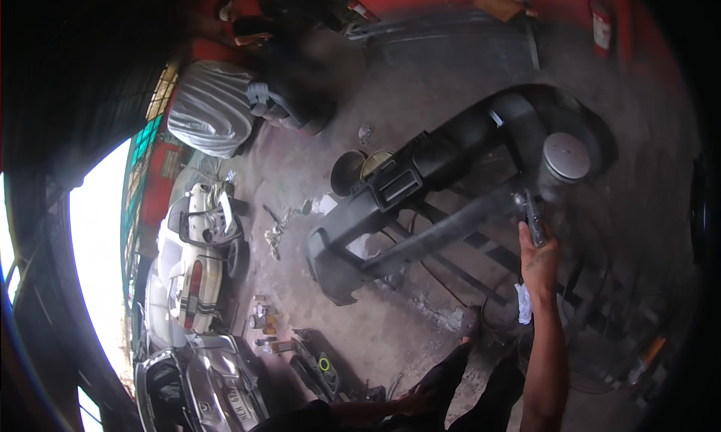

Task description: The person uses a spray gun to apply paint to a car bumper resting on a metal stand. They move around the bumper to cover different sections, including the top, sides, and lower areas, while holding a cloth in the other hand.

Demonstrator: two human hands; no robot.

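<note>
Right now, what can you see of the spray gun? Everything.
The spray gun has a metallic-looking body under a big greyish cup with a round, silver-grey lid facing up toward the camera. The right hand grips its handle. In the picture it overlaps the near edge of the dark car bumper; no contact can be confirmed. Trigger position is too unclear to tell.

Bumper (pixel 451 152) blocks ahead-left of right hand (pixel 542 261), bars (pixel 478 241) beneath it. Passable: over floor (pixel 375 334), left past bumper.
</note>
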